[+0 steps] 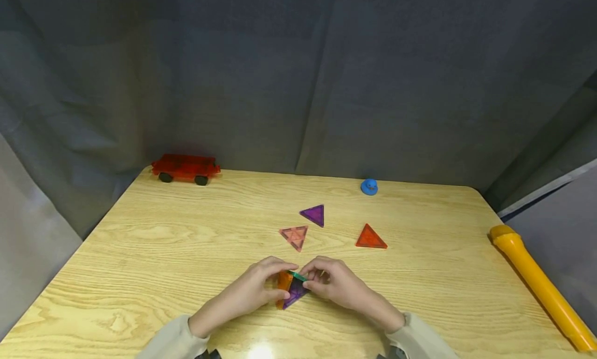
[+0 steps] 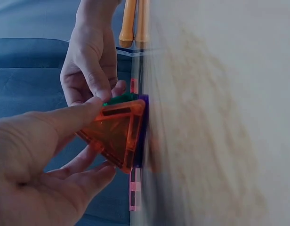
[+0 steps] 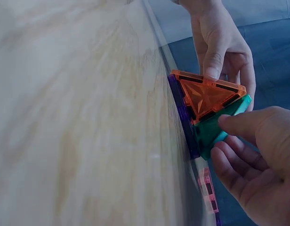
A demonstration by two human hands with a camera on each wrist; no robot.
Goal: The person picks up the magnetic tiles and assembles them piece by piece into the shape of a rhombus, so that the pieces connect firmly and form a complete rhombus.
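Observation:
An orange triangular magnetic tile (image 2: 113,134) stands tilted along one edge of a purple triangular tile (image 1: 296,292), which lies flat on the table. My left hand (image 1: 252,287) pinches the orange tile between thumb and fingers. From the other side, my right hand (image 1: 339,284) pinches a green triangular tile (image 3: 212,131) between thumb and fingertips. In the right wrist view the green tile leans against the orange one, its lower edge at the purple tile. The fingers hide part of both raised tiles.
Beyond the hands lie a pink triangle tile (image 1: 295,237), another purple triangle tile (image 1: 315,215) and a red-orange triangle tile (image 1: 370,238). A red wheeled toy car base (image 1: 185,167) and a blue toy duck (image 1: 369,187) stand at the back. At the right edge lies a yellow-orange tube (image 1: 543,286).

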